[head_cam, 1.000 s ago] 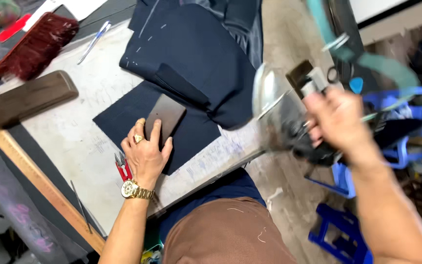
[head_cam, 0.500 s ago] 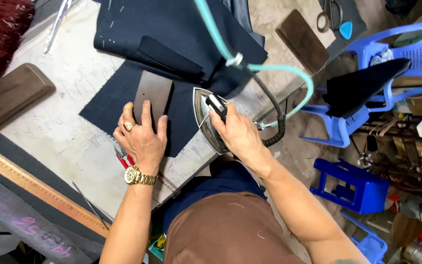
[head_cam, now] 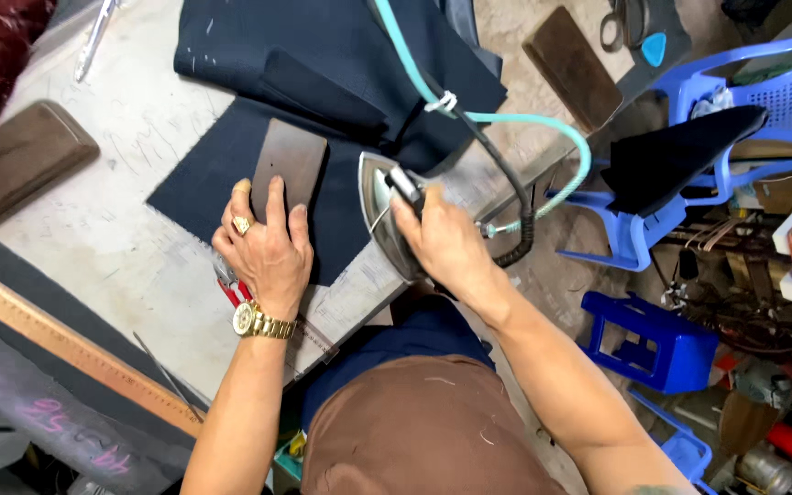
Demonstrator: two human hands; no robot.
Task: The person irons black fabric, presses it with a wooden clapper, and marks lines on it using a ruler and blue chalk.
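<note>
Right hand (head_cam: 446, 243) is closed around the handle of the silver steam iron (head_cam: 387, 220) and has brought it in from off the tabletop edge over the last second; the iron now sits at the right edge of the flat dark navy fabric piece (head_cam: 203, 179), soleplate tilted, just beside the brown wooden pressing block (head_cam: 288, 165). Can't tell if the sole is flat on the cloth yet.

Left hand (head_cam: 263, 247) hasn't moved: fingers spread, palm down, pressing the near end of the block onto the fabric.

Teal hose and black cord (head_cam: 506, 137) trail from the iron up and over to the right.

So iron and block are now side by side on the same piece, well set up for pressing there.

Nearby: folded navy garment (head_cam: 341, 55) behind the piece, long wooden ruler (head_cam: 57, 339) at the left on the worn pale tabletop (head_cam: 121, 266), blue plastic chair (head_cam: 753, 92) at right.
</note>
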